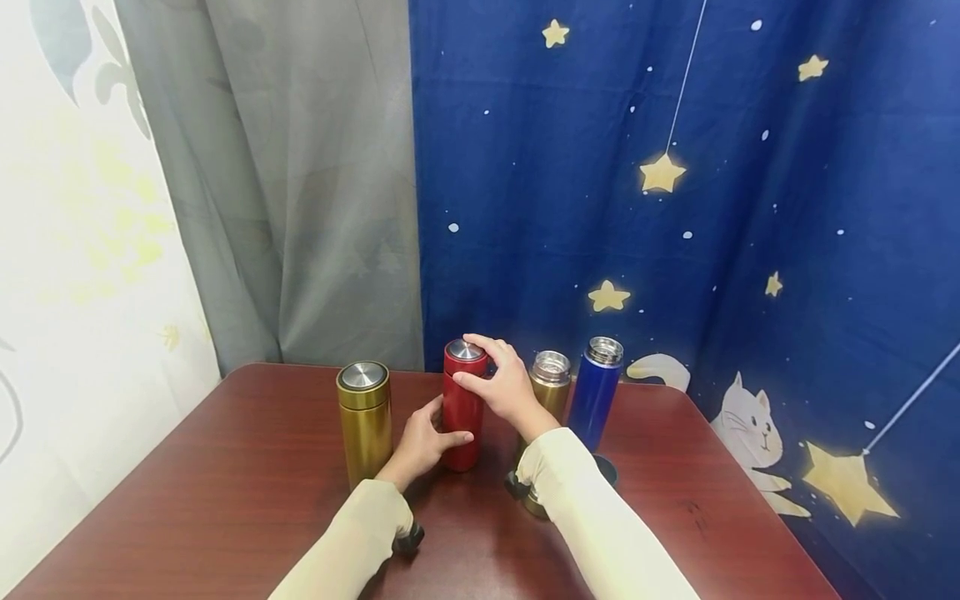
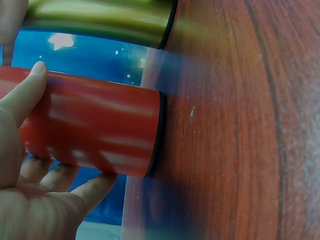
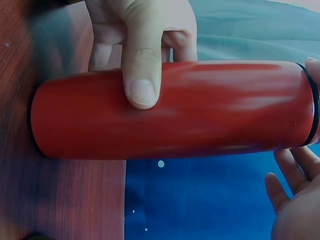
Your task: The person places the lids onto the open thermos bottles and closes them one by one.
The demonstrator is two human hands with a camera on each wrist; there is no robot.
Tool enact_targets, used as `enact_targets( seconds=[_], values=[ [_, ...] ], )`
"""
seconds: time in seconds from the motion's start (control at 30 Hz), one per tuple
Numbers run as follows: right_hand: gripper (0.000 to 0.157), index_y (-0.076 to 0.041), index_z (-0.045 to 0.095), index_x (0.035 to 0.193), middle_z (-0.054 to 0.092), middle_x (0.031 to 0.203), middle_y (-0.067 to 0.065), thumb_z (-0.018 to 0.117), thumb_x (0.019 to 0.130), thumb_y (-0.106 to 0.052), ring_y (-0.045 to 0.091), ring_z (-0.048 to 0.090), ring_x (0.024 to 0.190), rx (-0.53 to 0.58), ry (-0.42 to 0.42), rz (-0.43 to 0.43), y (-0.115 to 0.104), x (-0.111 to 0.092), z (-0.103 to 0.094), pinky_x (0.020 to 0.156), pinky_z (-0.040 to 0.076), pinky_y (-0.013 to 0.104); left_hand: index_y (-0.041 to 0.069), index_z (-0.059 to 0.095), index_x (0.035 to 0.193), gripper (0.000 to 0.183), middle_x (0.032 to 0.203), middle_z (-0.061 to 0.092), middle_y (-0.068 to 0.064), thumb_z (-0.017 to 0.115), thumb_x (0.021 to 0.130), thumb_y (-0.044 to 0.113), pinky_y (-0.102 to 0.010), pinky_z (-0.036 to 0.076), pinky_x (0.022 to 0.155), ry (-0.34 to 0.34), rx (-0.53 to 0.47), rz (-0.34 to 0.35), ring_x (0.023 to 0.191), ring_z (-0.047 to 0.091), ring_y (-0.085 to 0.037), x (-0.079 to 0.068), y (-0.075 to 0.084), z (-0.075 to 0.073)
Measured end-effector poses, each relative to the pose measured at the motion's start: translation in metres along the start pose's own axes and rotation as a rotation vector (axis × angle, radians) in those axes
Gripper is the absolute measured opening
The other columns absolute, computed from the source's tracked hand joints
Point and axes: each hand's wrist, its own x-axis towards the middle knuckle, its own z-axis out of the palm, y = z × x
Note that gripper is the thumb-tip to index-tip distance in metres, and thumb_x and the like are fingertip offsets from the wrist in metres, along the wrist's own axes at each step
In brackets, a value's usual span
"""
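A red thermos flask (image 1: pixel 462 425) stands upright on the table, its lid (image 1: pixel 466 350) with a silver top seated on it. My left hand (image 1: pixel 422 439) grips the body low down, thumb across the near side and fingers round the other, as the left wrist view also shows on the red body (image 2: pixel 100 125). Around the lid curl the thumb and fingers of my right hand (image 1: pixel 510 387). In the right wrist view a dark ring (image 3: pixel 312 107) marks the seam between body and lid; part of the right hand there is cut off by the frame.
Left of the red flask stands a lidded gold flask (image 1: pixel 367 433). To the right are a gold flask (image 1: pixel 551 392) and a blue flask (image 1: pixel 595 404), both lidless. A dark round piece (image 1: pixel 606 469) shows partly behind my right sleeve. Curtains hang behind the table (image 1: pixel 225 517).
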Motion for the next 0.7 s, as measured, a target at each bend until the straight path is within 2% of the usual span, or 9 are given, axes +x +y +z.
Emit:
enact_targets(
  seconds=[0.2, 0.33, 0.47, 0.57, 0.7],
  values=[
    [0.064, -0.025, 0.058, 0.136, 0.056, 0.111, 0.004, 0.079, 0.078, -0.04, 0.02, 0.049, 0.106, -0.077, 0.018, 0.001, -0.004, 0.002, 0.003, 0.084, 0.05, 0.038, 0.0, 0.053, 0.135, 0.07, 0.117, 0.066, -0.015, 0.086, 0.074, 0.014, -0.042, 0.052, 0.09, 0.0, 0.008, 0.02, 0.104, 0.065, -0.029, 0.001, 0.0, -0.001],
    [0.064, -0.028, 0.057, 0.137, 0.054, 0.108, 0.003, 0.078, 0.079, -0.043, 0.019, 0.047, 0.104, -0.105, 0.016, -0.004, -0.003, 0.003, 0.004, 0.083, 0.049, 0.037, 0.001, 0.053, 0.135, 0.069, 0.118, 0.066, -0.015, 0.085, 0.075, 0.014, -0.042, 0.052, 0.09, -0.001, 0.002, 0.019, 0.105, 0.065, -0.029, 0.001, -0.001, 0.0],
    [0.06, -0.03, 0.053, 0.14, 0.057, 0.121, 0.003, 0.073, 0.083, -0.038, 0.02, 0.045, 0.113, -0.041, -0.035, -0.007, -0.001, 0.003, 0.002, 0.089, 0.048, 0.042, 0.001, 0.053, 0.135, 0.069, 0.117, 0.066, -0.014, 0.085, 0.075, 0.012, -0.042, 0.052, 0.09, 0.002, -0.01, 0.021, 0.104, 0.065, -0.029, 0.001, -0.001, 0.0],
    [0.057, -0.029, 0.052, 0.14, 0.057, 0.129, 0.005, 0.069, 0.086, -0.033, 0.023, 0.046, 0.119, 0.039, -0.094, 0.008, -0.001, 0.002, -0.001, 0.093, 0.046, 0.048, -0.003, 0.052, 0.134, 0.068, 0.117, 0.066, -0.018, 0.084, 0.075, 0.006, -0.046, 0.051, 0.09, 0.008, -0.03, 0.016, 0.104, 0.065, -0.032, -0.004, 0.014, -0.001],
    [0.056, -0.028, 0.052, 0.14, 0.058, 0.13, 0.007, 0.067, 0.086, -0.027, 0.025, 0.051, 0.12, 0.088, -0.126, 0.015, 0.001, 0.002, -0.005, 0.097, 0.044, 0.05, -0.002, 0.051, 0.136, 0.07, 0.119, 0.065, -0.017, 0.084, 0.075, 0.007, -0.046, 0.051, 0.091, 0.004, -0.028, -0.016, 0.106, 0.064, -0.032, -0.003, 0.014, -0.002]
  ],
)
